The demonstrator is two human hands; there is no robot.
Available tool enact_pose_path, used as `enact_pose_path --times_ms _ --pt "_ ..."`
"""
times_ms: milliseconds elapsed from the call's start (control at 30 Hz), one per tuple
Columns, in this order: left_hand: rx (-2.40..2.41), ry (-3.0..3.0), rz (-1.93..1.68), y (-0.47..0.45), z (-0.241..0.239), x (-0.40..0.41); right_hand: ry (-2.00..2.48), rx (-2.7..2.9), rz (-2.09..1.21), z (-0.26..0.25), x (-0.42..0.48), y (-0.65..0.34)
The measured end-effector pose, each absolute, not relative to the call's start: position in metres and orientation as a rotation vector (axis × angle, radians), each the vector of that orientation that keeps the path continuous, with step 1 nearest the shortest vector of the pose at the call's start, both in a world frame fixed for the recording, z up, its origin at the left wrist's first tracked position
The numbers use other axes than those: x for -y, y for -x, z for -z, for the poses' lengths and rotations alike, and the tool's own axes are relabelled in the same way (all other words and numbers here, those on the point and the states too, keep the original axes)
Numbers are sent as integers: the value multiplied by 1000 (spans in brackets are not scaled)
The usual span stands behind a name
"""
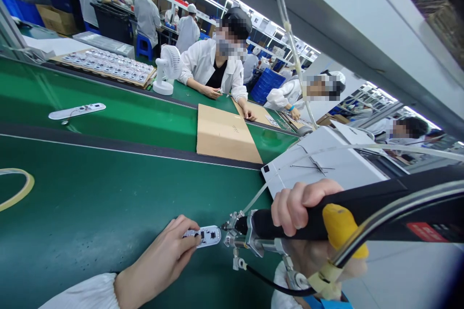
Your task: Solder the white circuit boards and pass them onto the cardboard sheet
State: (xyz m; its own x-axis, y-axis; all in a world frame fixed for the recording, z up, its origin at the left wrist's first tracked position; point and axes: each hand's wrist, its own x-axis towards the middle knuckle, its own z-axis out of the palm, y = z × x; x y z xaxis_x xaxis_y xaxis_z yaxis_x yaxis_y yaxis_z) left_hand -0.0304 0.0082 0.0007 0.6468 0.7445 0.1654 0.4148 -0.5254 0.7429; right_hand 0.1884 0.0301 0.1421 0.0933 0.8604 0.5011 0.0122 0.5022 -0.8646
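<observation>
My left hand (161,253) is closed on a small white rounded circuit board (210,235) lying on the green work surface. Its fingers and thumb pinch the near end; dark components show on the rest of the board. From the right, my right hand (302,207) wraps round the black body of a powered screwdriver (387,203) with a metal nose assembly (237,234). That nose points left, very near the board's right end. Whether the tip touches the board, I cannot make out. A clear feed tube and a black hose run to the tool.
A cardboard sheet (226,135) straddles the dark belt edge. Another long board (77,111) lies on the green belt. Beyond are a white fan (167,70), a tray of boards (108,65) and a seated co-worker (213,65). A white box (326,159) stands at right, yellow tape (21,193) at left.
</observation>
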Motion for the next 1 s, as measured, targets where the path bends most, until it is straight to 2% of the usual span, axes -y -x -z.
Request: enact_pose_path --times_ms 167,367,467,667,1000 --pt "-885 -2208 -603 31 2 -9 683 1286 -920 -148 -30 -177" --pt "-906 -2270 -599 36 11 -15 820 1271 -544 -185 -11 -184" --pt "-895 -2291 -588 36 13 -17 895 1243 -493 -195 -1 -183" --pt "-876 -2254 -598 34 10 -18 766 1357 -725 -171 -2 -179" --pt "-870 -2243 -611 32 8 -16 617 1328 -856 -150 -12 -186"
